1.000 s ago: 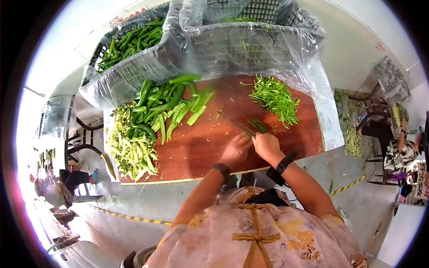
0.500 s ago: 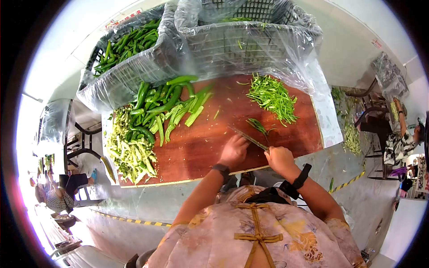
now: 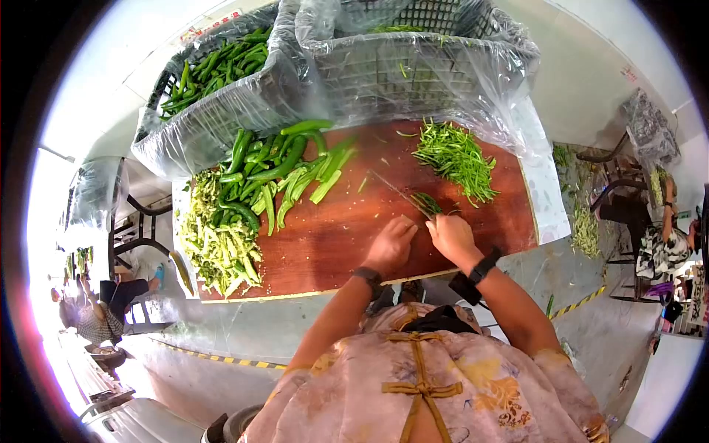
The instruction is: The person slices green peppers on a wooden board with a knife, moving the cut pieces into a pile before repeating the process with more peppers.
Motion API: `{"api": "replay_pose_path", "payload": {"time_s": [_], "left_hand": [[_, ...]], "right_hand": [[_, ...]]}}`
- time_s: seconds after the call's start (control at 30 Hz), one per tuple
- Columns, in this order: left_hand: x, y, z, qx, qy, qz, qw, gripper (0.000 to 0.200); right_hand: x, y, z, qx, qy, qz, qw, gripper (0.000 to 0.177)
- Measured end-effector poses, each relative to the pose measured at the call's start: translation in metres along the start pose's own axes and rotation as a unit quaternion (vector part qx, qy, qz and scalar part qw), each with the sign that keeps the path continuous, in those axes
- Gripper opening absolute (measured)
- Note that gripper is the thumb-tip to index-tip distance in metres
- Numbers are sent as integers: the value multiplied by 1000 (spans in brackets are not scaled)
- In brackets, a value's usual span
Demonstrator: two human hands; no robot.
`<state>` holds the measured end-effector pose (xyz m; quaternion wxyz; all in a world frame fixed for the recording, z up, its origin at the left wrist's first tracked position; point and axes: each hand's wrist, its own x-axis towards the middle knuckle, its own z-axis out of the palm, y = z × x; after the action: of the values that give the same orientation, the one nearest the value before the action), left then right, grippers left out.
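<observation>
On the brown board [image 3: 332, 255], my right hand [image 3: 453, 236] grips a knife [image 3: 395, 190], its blade slanting up and left beside a small bunch of green strips [image 3: 426, 202]. My left hand [image 3: 393, 240] rests at the front of the board, fingers curled; what is under them, if anything, is hidden. A heap of thin green strips [image 3: 459, 164] lies farther back on the right. Whole green peppers [image 3: 277, 166] and split pepper pieces [image 3: 325, 173] lie to the left, beside a pile of pale pepper cores [image 3: 218, 244].
Behind the board stand a plastic-lined crate of green peppers [image 3: 221, 70] and a larger plastic-lined crate [image 3: 421, 74] with some green strips. One person [image 3: 100, 314] is at the far left, another [image 3: 657, 240] at the far right. Metal stool legs [image 3: 140, 236] show at the left.
My right hand and the knife have moved up and slightly left, bringing the blade against the small bunch. My left hand has shifted slightly right and up. The view has shifted a little.
</observation>
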<state>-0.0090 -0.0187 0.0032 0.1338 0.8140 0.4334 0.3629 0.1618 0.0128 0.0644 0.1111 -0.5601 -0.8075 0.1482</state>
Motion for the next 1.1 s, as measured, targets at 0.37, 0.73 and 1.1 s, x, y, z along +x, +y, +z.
{"api": "replay_pose_path", "payload": {"time_s": [0.37,0.73,1.1], "left_hand": [[-2,2,-1,102,35,-22,994,28],[-5,-4,6,69,31,-46,996,20],[-6,-5,5,43,45,-17,998,30]], "right_hand": [[-46,0,-26,-2,-46,12,999,26],[-42,-1,-26,-13,-97,-3,995,28],[3,-3,1,1,-13,6,1000,31]]}}
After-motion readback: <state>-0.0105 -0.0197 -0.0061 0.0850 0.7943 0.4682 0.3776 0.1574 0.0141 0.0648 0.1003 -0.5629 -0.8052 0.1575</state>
